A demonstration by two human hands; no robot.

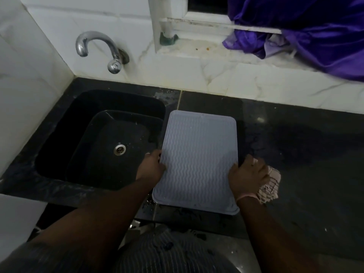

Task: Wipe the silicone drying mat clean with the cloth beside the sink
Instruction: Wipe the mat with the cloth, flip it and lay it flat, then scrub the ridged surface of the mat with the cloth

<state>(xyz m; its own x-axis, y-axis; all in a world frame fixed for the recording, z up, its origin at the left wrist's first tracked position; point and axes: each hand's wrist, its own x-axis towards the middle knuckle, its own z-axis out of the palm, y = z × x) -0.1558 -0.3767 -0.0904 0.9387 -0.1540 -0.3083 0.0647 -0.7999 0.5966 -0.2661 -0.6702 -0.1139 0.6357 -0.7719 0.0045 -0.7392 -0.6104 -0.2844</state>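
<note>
At frame centre, head view: mat [198, 160] lies flat on the counter [307, 154], just right of the sink [59, 138], its near edge at the counter's front lip.
Mat: pale grey-blue, rounded corners, raised rim, wavy ridges across its face; long side runs away from the camera, tilted slightly to the right.
Left hand [151, 166]: at the mat's left edge, lower-middle of the frame, closed on that edge, thumb on top and fingers curled under the rim; a ring shows on one finger.
Right hand [248, 178]: at the mat's right edge, fingers closed around the cloth [269, 186], thumb resting against the mat's rim.
Cloth: pinkish with a dark check, bunched, sticking out to the right of the right hand and lying on the counter beside the mat.
Wrist: a thin pale band circles the right wrist.
Sink: black, rectangular, left of centre, with a metal drain [119, 149] on its floor; the mat's left edge slightly overhangs its right rim.
Tap [98, 50]: chrome, curved, mounted on the white tiled wall at upper left, spout over the sink.
Counter: dark stone, wet patches around the mat.
Upper right: purple fabric [315, 32] heaped on the window ledge.
Bottom of frame: both forearms reach in, above a striped garment.
</note>
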